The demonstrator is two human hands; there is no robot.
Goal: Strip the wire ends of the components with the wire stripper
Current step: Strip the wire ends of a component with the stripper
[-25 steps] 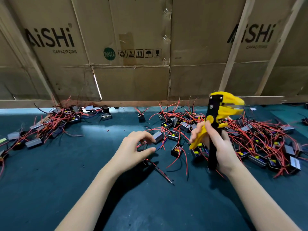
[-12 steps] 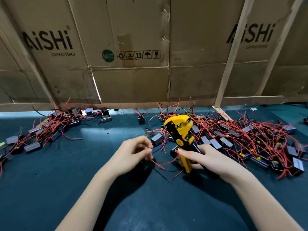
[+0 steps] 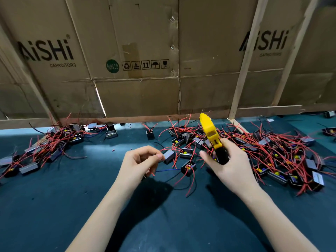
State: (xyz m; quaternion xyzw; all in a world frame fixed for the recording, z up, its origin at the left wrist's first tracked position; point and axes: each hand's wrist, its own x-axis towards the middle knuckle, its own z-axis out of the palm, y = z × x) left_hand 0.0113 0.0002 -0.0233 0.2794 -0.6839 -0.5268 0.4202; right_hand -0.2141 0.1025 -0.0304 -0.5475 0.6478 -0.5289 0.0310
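Observation:
My right hand (image 3: 231, 166) grips the black handles of a yellow wire stripper (image 3: 211, 131), whose head points up and away from me. My left hand (image 3: 140, 162) hovers over the dark green mat, fingers curled, pinching a thin red wire (image 3: 153, 173) whose end shows below the fingers. A small grey component (image 3: 169, 156) lies just right of its fingertips, and a black one (image 3: 188, 168) with red leads sits between my hands. A big heap of components with red wires (image 3: 272, 157) spreads to the right.
A second heap of wired components (image 3: 47, 144) lies at the far left. Cardboard sheets (image 3: 138, 57) on a wooden frame wall off the back of the green mat (image 3: 163, 224). A single black component (image 3: 150, 134) stands near the wall.
My right hand swung the stripper from a head-left tilt near my left hand back to the right, head pointing up. My left hand stayed in place, still pinching the wire.

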